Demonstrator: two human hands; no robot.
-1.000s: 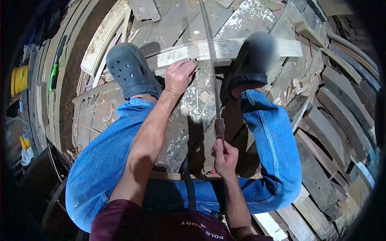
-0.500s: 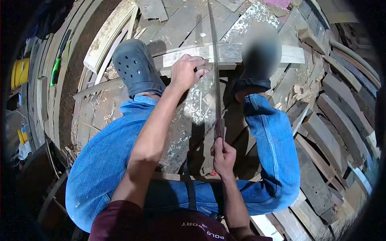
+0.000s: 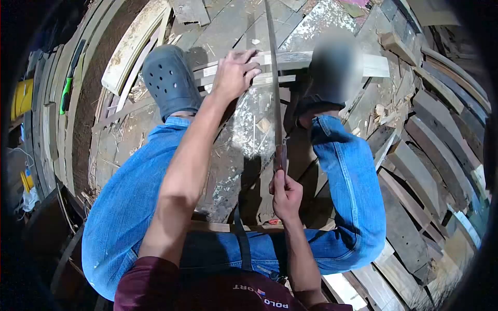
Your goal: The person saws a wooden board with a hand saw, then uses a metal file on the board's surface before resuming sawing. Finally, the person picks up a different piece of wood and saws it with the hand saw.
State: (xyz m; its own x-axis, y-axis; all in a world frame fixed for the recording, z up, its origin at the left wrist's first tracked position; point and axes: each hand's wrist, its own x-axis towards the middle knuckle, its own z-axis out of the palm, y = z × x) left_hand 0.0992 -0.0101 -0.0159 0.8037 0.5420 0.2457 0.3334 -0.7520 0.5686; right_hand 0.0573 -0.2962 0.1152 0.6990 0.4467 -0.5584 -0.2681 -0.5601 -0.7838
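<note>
A pale curved wooden strip (image 3: 376, 66) lies crosswise on the floor between my feet. My left hand (image 3: 236, 75) is on its left part, fingers bent over the wood. My right hand (image 3: 287, 195) is wrapped round the brown handle of a hand saw (image 3: 276, 98). The long blade points away from me and crosses the strip just right of my left hand. I see the blade nearly edge-on, and its teeth cannot be made out. A thinner pale strip (image 3: 285, 79) lies on the near side of the first. My right shoe, blurred, covers part of the curved strip.
My left foot wears a dark clog (image 3: 170, 80). Curved timber pieces (image 3: 423, 168) are stacked at right, and a thick pale curved piece (image 3: 136, 46) lies at upper left. A green-handled tool (image 3: 66, 95) rests on boards at far left. Wood shavings litter the plank floor.
The saw and my right hand have moved slightly away from me. My left hand has shifted up and left, its fingers spreading over the strip. A thinner strip now shows on the near side.
</note>
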